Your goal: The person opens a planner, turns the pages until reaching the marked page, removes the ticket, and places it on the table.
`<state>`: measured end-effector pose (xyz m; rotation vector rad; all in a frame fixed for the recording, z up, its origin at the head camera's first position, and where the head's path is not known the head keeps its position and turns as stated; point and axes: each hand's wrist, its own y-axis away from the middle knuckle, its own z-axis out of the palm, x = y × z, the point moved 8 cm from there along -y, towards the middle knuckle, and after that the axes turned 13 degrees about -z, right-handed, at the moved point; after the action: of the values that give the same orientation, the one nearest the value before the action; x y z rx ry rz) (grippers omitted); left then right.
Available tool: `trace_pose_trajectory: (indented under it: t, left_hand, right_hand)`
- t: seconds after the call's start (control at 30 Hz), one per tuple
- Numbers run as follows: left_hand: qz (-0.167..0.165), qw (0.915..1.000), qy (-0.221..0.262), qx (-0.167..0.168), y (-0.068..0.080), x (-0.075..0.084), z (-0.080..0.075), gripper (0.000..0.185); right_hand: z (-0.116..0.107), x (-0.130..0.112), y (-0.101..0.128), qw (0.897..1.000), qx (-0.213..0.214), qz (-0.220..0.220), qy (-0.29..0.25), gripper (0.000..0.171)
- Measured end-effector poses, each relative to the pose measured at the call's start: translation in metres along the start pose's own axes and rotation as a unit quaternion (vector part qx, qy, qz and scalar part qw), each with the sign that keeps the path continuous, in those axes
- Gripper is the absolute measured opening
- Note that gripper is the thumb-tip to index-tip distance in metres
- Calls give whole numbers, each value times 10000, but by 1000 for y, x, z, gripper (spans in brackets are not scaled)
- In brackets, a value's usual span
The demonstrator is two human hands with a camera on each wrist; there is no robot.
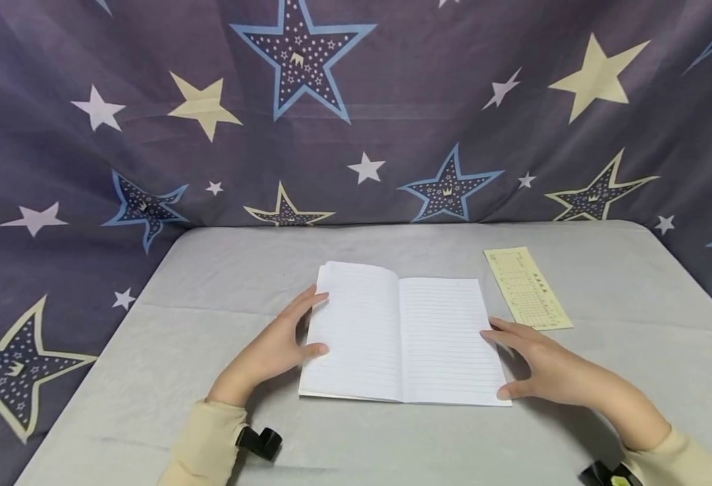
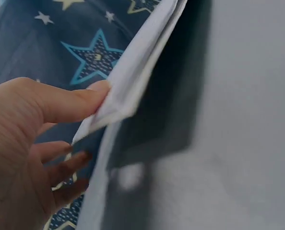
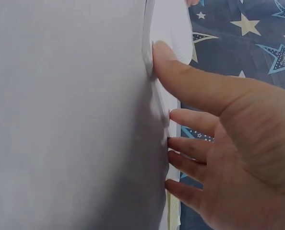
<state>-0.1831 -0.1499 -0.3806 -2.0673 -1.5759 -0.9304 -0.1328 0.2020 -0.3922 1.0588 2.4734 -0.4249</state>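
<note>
An open notebook [image 1: 356,337] with blank ruled pages lies in the middle of the grey-covered table, its left half thicker and slightly raised. My left hand [image 1: 277,341] holds its left edge. In the left wrist view, the thumb [image 2: 97,96] presses on the page near the corner, and the other fingers reach below the edge, partly hidden. At the right edge is my right hand [image 1: 544,364], its fingers [image 3: 193,117] nearly straight and touching along the edge. The right thumb [image 3: 166,57] rests on the near right corner.
A yellow printed slip [image 1: 528,287] lies at the back right, just beyond the right hand. The grey tablecloth [image 1: 167,378] covers the table. A dark star-patterned curtain [image 1: 356,121] hangs behind it and along the left side.
</note>
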Motion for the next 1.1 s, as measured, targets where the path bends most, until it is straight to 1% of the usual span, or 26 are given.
trace_pose_trajectory:
  t: [0.1, 0.17, 0.23, 0.3, 0.33, 0.4, 0.47, 0.57, 0.67, 0.73, 0.83, 0.93, 1.0, 1.1]
  left_hand:
    - [99, 9981, 598, 89, 1, 9, -8, 80]
    - [177, 9940, 1078, 84, 0, 19, -12, 82]
    - [338, 9879, 1513, 35, -3, 35, -14, 85]
    - [516, 9812, 1857, -64, -8, 54, -15, 84]
    - [560, 9789, 1963, -138, -12, 64, -14, 83]
    - [581, 9773, 2014, -322, -20, 84, -8, 79]
    - [505, 9805, 1835, -485, -28, 100, 1, 73]
    - [389, 9866, 1437, -664, -41, 122, 21, 66]
    - [296, 9919, 1052, -648, -55, 139, 44, 61]
    - [67, 9935, 959, -605, -62, 147, 61, 58]
    - [-387, 9952, 752, -495, -70, 155, 88, 55]
    - [-805, 9958, 266, -354, -73, 158, 112, 53]
    - [-948, 9951, -191, -224, -74, 159, 126, 54]
    - [-1069, 9908, -825, -57, -73, 160, 140, 57]
  right_hand:
    - [1, 2, -2, 10000, -9, -17, -85, 86]
    - [2, 2, -4, 9999, -4, -12, -152, 87]
    - [3, 3, -6, 9999, 5, -34, -165, 87]
    - [3, 4, -8, 9998, 13, -22, -176, 87]
    - [3, 4, -9, 9998, 15, -4, -175, 87]
    - [3, 5, -10, 9998, 27, 14, -171, 88]
    - [3, 6, -12, 9998, 47, 9, -176, 88]
    - [2, 7, -13, 9998, 61, -4, -181, 88]
    - [2, 8, -13, 9997, 45, -23, -227, 88]
    - [0, 10, -11, 9995, 39, -8, -303, 86]
    - [-6, 12, -7, 9989, 107, 9, -452, 84]
    - [-12, 15, -2, 9987, 169, 75, -476, 83]
    - [-16, 16, 0, 9986, 224, 96, -461, 82]
    - [-19, 16, 2, 9986, 303, 62, -428, 78]
